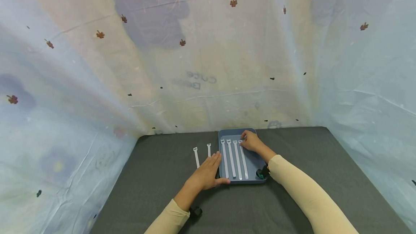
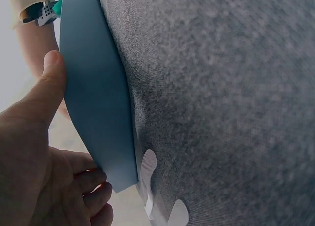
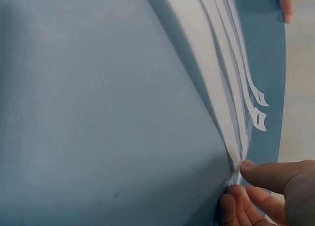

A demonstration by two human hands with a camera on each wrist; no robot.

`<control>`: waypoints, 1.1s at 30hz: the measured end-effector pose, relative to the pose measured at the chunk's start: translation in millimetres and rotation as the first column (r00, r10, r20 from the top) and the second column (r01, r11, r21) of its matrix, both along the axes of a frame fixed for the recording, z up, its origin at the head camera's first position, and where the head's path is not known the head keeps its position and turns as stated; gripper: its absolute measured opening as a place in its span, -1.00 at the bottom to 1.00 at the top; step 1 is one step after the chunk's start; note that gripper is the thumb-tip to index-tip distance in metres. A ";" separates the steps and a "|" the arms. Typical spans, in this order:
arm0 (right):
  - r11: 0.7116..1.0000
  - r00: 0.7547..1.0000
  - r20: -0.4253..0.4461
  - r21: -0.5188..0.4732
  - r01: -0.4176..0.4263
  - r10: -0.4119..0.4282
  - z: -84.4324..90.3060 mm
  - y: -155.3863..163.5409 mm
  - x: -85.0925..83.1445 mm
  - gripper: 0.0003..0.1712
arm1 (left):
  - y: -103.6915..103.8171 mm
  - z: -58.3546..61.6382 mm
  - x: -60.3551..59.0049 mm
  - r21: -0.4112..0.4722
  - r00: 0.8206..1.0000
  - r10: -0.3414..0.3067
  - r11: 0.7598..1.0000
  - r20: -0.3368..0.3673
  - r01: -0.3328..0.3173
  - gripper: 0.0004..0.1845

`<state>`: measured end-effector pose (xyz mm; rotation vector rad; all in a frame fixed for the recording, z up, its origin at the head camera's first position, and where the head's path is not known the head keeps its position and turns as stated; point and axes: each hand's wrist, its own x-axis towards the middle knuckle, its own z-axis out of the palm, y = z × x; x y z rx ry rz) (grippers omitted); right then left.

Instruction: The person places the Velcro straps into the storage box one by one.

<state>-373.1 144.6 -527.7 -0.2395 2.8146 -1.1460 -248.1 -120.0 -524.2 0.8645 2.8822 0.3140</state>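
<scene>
Matt blue plastic tray (image 1: 252, 161), smooth white plastic ties (image 1: 231, 158), rough grey cloth tabletop (image 1: 156, 176)

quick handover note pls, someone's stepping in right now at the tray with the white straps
Left hand: open, resting on the dark mat against the left wall of the blue tray, thumb along its front edge.
Right hand: pinching the head end of the rightmost strap in the tray.
Done: four white straps lie side by side in the tray.
Left: two straps lie on the mat left of the tray, probably next to go in.
</scene>
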 end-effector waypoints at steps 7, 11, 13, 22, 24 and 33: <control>1.000 1.000 0.003 -0.017 -0.013 0.013 3.1 1.7 5.9 -0.68 | 1.0 0.7 1.1 0.012 1.000 -0.005 1.000 0.006 0.005 0.21; 0.999 0.999 -0.015 -0.011 -0.037 0.037 7.9 4.1 8.7 -0.66 | 1.0 0.6 0.7 0.013 1.000 -0.008 1.000 0.006 0.008 0.21; 0.999 0.998 -0.034 -0.008 -0.050 0.050 11.1 5.8 9.5 -0.66 | 0.8 0.7 0.6 0.012 1.000 -0.007 1.000 0.006 0.007 0.21; 0.997 0.997 -0.047 -0.037 -0.061 0.059 26.5 15.1 22.3 -0.62 | 0.3 2.2 0.0 0.013 1.000 -0.001 1.000 0.013 0.001 0.21; 0.996 0.996 -0.062 -0.047 -0.070 0.067 29.5 17.9 26.5 -0.62 | 0.3 2.0 -0.5 0.013 1.000 -0.003 1.000 0.012 0.003 0.21; 0.996 0.988 -0.143 -0.055 -0.070 0.061 34.2 31.6 46.2 -0.62 | -0.5 0.1 -1.5 0.023 1.000 0.003 1.000 0.021 -0.003 0.22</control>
